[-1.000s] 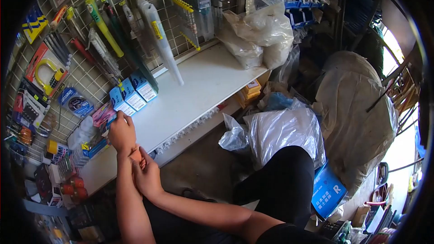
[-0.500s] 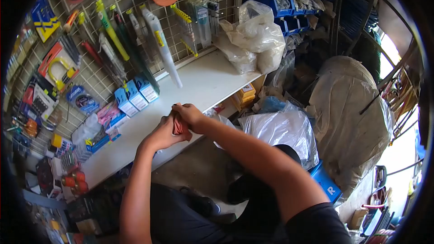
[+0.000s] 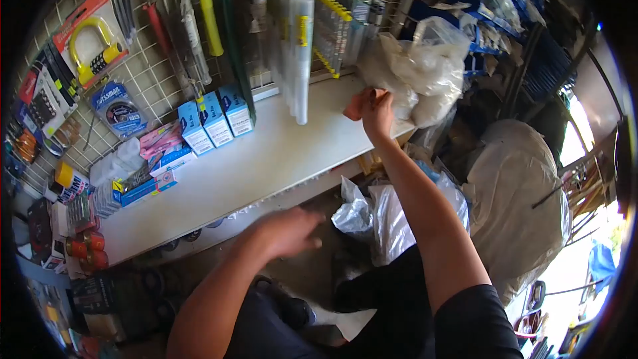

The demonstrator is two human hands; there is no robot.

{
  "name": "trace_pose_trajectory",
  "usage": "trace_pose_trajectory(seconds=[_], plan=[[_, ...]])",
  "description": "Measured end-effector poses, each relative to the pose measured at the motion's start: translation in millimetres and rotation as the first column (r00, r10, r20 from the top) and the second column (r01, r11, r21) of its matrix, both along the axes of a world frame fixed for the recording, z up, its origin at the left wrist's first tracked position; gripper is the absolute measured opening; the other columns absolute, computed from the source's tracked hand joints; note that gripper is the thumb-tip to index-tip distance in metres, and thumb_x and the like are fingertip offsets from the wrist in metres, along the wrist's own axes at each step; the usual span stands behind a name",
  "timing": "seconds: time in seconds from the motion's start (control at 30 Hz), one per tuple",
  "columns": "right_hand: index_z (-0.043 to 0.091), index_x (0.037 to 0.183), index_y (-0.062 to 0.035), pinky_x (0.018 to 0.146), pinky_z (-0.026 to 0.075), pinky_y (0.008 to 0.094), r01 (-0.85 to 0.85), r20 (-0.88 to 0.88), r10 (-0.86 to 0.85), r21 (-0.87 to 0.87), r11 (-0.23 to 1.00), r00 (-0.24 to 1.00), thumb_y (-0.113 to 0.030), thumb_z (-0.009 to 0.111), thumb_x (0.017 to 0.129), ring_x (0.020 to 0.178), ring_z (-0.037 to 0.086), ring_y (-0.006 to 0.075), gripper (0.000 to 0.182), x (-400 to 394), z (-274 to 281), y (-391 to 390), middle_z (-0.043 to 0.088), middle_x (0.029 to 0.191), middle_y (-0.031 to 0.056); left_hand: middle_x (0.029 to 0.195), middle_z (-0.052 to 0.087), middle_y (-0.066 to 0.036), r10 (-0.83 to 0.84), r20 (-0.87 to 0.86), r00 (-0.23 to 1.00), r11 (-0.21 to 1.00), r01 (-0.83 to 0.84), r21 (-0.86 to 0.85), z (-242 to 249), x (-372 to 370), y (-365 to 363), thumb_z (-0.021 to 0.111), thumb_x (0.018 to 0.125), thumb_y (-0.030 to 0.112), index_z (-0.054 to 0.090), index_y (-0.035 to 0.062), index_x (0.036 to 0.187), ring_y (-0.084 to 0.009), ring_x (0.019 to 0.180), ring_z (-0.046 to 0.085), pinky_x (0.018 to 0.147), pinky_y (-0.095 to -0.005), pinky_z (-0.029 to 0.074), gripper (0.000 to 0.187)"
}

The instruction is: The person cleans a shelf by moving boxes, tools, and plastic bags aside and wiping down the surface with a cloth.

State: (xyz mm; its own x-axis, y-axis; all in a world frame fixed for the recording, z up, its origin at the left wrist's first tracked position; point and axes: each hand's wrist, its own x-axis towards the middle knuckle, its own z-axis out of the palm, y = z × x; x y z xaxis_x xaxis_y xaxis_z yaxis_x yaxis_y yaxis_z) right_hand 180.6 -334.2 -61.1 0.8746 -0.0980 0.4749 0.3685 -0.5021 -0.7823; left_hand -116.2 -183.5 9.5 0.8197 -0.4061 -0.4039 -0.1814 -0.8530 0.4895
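Observation:
My right hand (image 3: 379, 118) reaches out over the far right end of the white shelf (image 3: 266, 159), its fingers closed on a crumpled orange-red cloth (image 3: 355, 107). The cloth bulges out to the left of the fingers, right beside the cloudy plastic bags (image 3: 435, 70) standing there. Nearer to me, my left hand (image 3: 291, 231) hangs in front of the shelf's front edge. It holds nothing, and its fingers are stretched out and slightly blurred, with the thumb apart.
Blue-and-white boxes (image 3: 214, 123) stand at the back of the shelf. Clear tubes (image 3: 292, 46) and other packaged tools hang on the wire grid behind. Filled plastic bags (image 3: 392, 216) lie below on the right, beside a large covered bundle (image 3: 515, 206).
Both hands were together on the cloth over the shelf's front edge. They have parted: my right hand carried the cloth far to the right, and my left let go and moved nearer me.

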Motion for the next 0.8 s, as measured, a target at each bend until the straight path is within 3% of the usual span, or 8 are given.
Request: trace_pose_trajectory(seconds=[0.1, 0.2, 0.23, 0.33, 0.47, 0.57, 0.7, 0.8], plan=[[0.039, 0.132, 0.0009, 0.092, 0.047, 0.0512, -0.172, 0.262, 0.441, -0.663, 0.729, 0.858, -0.027, 0.059, 0.09, 0.114, 0.054, 0.0469, 0.055, 65, -80, 11, 0.053, 0.123, 0.0337, 0.113, 0.063, -0.022, 0.025, -0.03, 0.999, 1.0, -0.025, -0.003, 14, -19, 12, 0.063, 0.091, 0.033, 0.048, 0.0022, 0.135, -0.0384, 0.106, 0.061, 0.092, -0.0436, 0.049, 0.056], [0.045, 0.127, 0.0019, 0.096, 0.045, 0.0497, 0.08, 0.425, 0.168, -0.506, 0.859, 0.89, -0.028, 0.061, 0.088, 0.119, 0.05, 0.0468, 0.052, 80, -91, 47, 0.047, 0.131, 0.0339, 0.111, 0.063, -0.02, 0.065, -0.009, 0.998, 0.998, -0.065, 0.003, 18, -28, 33, 0.063, 0.091, 0.035, 0.047, 0.0026, 0.133, -0.0387, 0.107, 0.06, 0.092, -0.0435, 0.049, 0.056], [0.049, 0.124, 0.0014, 0.096, 0.046, 0.0484, -0.141, 0.032, 0.169, -0.407, 0.903, 0.985, -0.03, 0.064, 0.087, 0.117, 0.052, 0.0452, 0.051, 80, -68, 52, 0.053, 0.127, 0.031, 0.111, 0.063, -0.02, 0.051, -0.038, 0.998, 0.999, -0.051, 0.003, 14, -32, 40, 0.063, 0.091, 0.035, 0.047, 0.0026, 0.133, -0.0387, 0.107, 0.06, 0.092, -0.0435, 0.049, 0.056], [0.053, 0.121, 0.0012, 0.094, 0.046, 0.0479, -0.086, -0.105, 0.06, -0.265, 0.96, 0.993, -0.031, 0.066, 0.086, 0.116, 0.054, 0.0437, 0.049, 119, -37, 63, 0.058, 0.12, 0.0282, 0.114, 0.061, -0.019, 0.128, -0.014, 0.992, 0.992, -0.128, 0.011, 9, -37, 64, 0.063, 0.09, 0.036, 0.047, 0.005, 0.134, -0.0388, 0.109, 0.058, 0.093, -0.0453, 0.048, 0.056], [0.057, 0.116, -0.0002, 0.092, 0.046, 0.0472, -0.208, 0.102, 0.242, -0.266, 0.941, 0.965, -0.028, 0.06, 0.091, 0.112, 0.057, 0.0402, 0.038, 151, -48, 76, 0.062, 0.115, 0.024, 0.117, 0.058, -0.02, 0.258, -0.083, 0.963, 0.966, -0.254, 0.054, 9, -41, 90, 0.063, 0.09, 0.036, 0.045, 0.0063, 0.136, -0.0395, 0.108, 0.057, 0.092, -0.0476, 0.047, 0.058], [0.055, 0.117, -0.0002, 0.09, 0.046, 0.0474, -0.401, 0.001, 0.41, 0.21, 0.892, 0.912, -0.022, 0.048, 0.096, 0.112, 0.055, 0.0434, 0.031, 142, -68, 102, 0.061, 0.114, 0.0264, 0.116, 0.058, -0.021, 0.322, -0.139, 0.936, 0.946, -0.316, 0.068, 16, -39, 94, 0.063, 0.09, 0.036, 0.044, 0.0055, 0.137, -0.0396, 0.106, 0.058, 0.091, -0.0476, 0.047, 0.059], [0.052, 0.118, -0.0003, 0.083, 0.051, 0.0438, -0.14, 0.165, 0.347, -0.696, 0.704, 0.923, -0.02, 0.049, 0.098, 0.1, 0.061, 0.0313, 0.028, 58, -9, 143, 0.062, 0.113, 0.0189, 0.111, 0.06, -0.021, 0.323, -0.083, 0.943, 0.946, -0.321, 0.038, 15, -34, 99, 0.063, 0.09, 0.036, 0.044, 0.0039, 0.137, -0.0399, 0.103, 0.058, 0.09, -0.0465, 0.047, 0.06], [0.052, 0.117, 0.0002, 0.082, 0.052, 0.0402, -0.617, -0.025, 0.683, -0.453, 0.643, 0.73, -0.017, 0.049, 0.098, 0.096, 0.061, 0.0251, 0.026, 33, -20, 163, 0.062, 0.112, 0.0158, 0.096, 0.065, -0.018, 0.272, 0.064, 0.96, 0.962, -0.273, 0.017, 17, -29, 89, 0.063, 0.09, 0.032, 0.049, -0.0004, 0.129, -0.0376, 0.093, 0.063, 0.087, -0.0444, 0.05, 0.053]])
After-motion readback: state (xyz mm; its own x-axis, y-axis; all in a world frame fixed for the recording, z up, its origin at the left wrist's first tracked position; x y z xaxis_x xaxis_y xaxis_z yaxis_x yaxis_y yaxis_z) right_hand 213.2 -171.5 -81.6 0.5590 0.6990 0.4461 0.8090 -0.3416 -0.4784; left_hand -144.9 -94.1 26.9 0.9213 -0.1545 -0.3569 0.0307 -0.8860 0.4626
